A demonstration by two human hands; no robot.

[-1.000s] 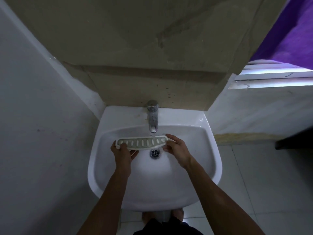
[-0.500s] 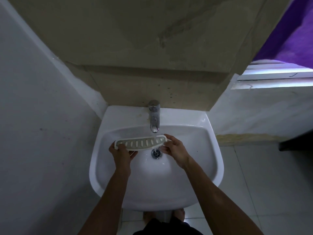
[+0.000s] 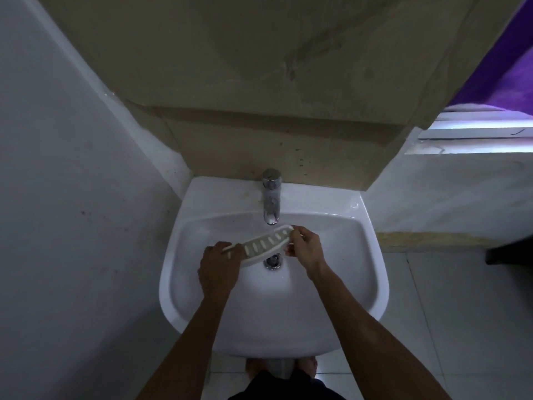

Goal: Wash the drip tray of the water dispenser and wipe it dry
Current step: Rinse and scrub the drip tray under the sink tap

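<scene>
Over the white sink, in the middle of the frame, the slotted drip tray is held tilted, its right end raised close under the chrome tap. The left hand grips the lower left end, fingers curled round it; the right hand pinches the upper right end. The drain sits just below. Water may be running, but it's too dim to tell.
</scene>
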